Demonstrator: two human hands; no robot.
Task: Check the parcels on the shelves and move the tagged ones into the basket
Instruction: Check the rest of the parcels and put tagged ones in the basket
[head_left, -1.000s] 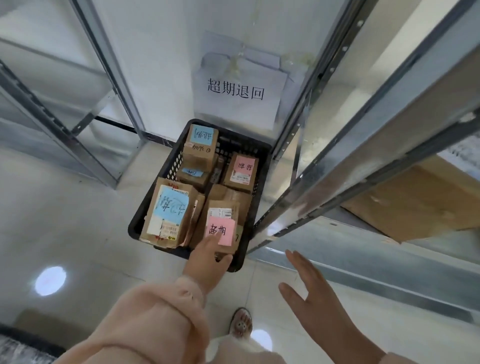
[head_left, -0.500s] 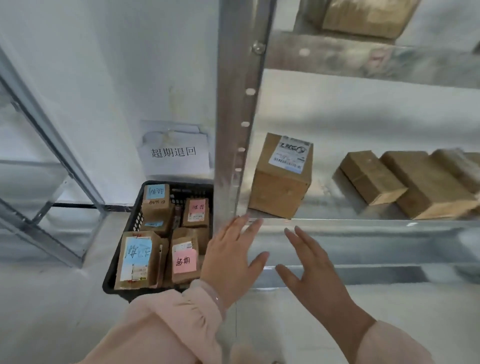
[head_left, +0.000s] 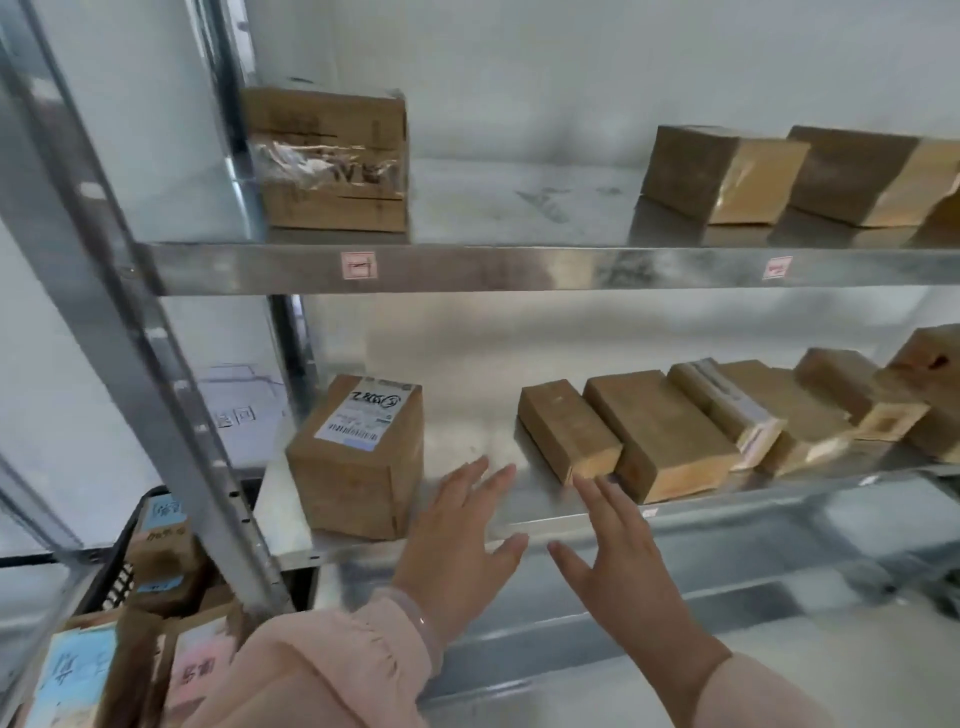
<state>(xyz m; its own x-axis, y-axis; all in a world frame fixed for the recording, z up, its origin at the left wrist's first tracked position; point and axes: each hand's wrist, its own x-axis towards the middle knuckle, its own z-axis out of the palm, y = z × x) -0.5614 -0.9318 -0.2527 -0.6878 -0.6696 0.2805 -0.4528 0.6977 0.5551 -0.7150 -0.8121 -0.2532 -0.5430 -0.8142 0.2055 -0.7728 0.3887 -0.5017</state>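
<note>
My left hand (head_left: 457, 545) and my right hand (head_left: 618, 566) hover with straight fingers in front of the lower shelf (head_left: 545, 512), holding nothing. Just left of my left hand stands a brown parcel with a white shipping label (head_left: 358, 457). A row of several plain brown parcels (head_left: 654, 436) lies on the same shelf, right of my hands. The black basket (head_left: 122, 566) sits on the floor at the lower left, holding parcels with blue and pink tags (head_left: 200, 670).
The upper shelf (head_left: 519, 267) carries a taped parcel (head_left: 327, 161) at the left and two more parcels (head_left: 727, 174) at the right. A metal upright (head_left: 150, 364) crosses between me and the basket. A white paper sign (head_left: 234, 415) hangs on the wall behind.
My view has swung up and right from the basket to the shelves. My left hand left the pink-tagged parcel in the basket, and both hands have risen to the lower shelf's front edge.
</note>
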